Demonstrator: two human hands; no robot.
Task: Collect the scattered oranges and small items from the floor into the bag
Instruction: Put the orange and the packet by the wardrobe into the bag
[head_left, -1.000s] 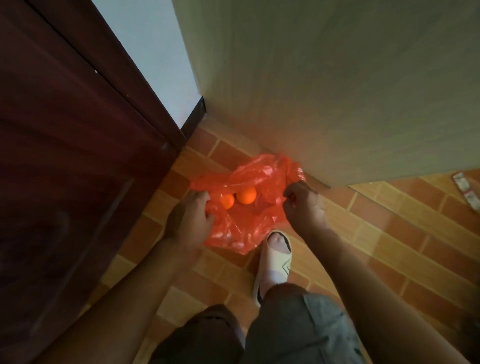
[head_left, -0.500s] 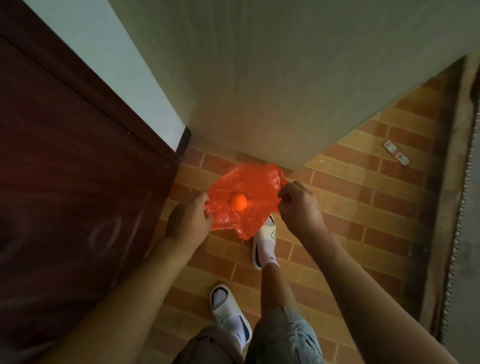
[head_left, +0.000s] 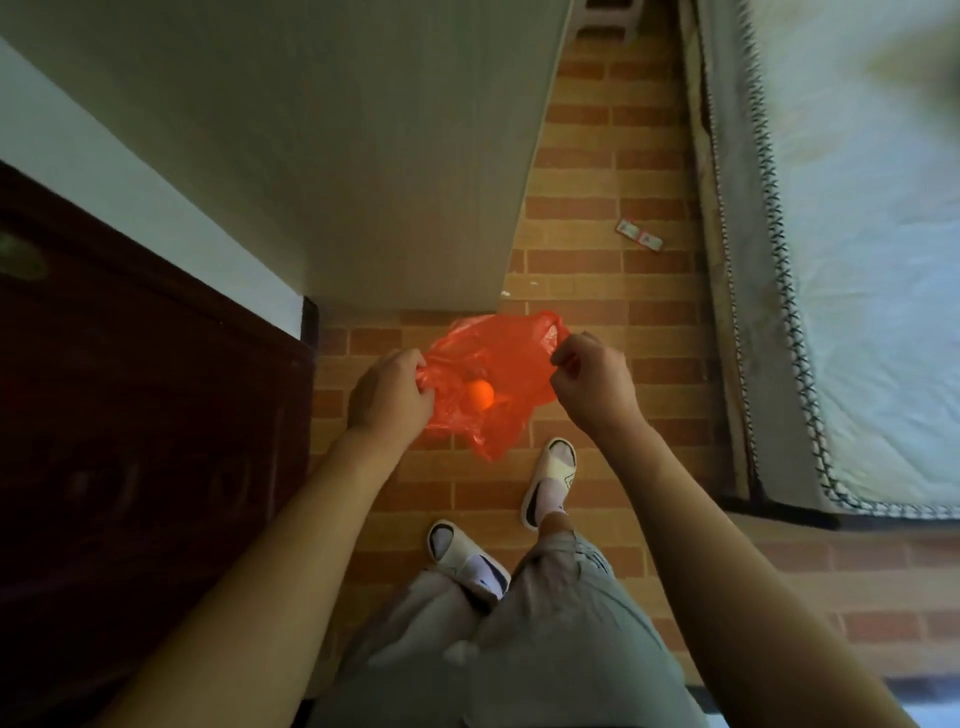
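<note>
— What's in hand?
— At frame centre, my left hand (head_left: 390, 396) and right hand (head_left: 592, 385) pinch the red plastic bag (head_left: 498, 364) open, an orange (head_left: 480, 395) inside.
— Next?
— Probably the small packet (head_left: 640, 236) on the brick floor (head_left: 613, 291), upper right.

1. A brick-patterned tile floor (head_left: 613, 291) is seen in orange and red-brown.
2. A dark wooden door (head_left: 130, 415) is set at the left.
3. A pale cabinet panel (head_left: 337, 145) is placed ahead.
4. A quilted mattress (head_left: 857, 260) is laid at the right.
5. White slide sandals (head_left: 550, 480) and grey shorts (head_left: 545, 649) are worn.
</note>
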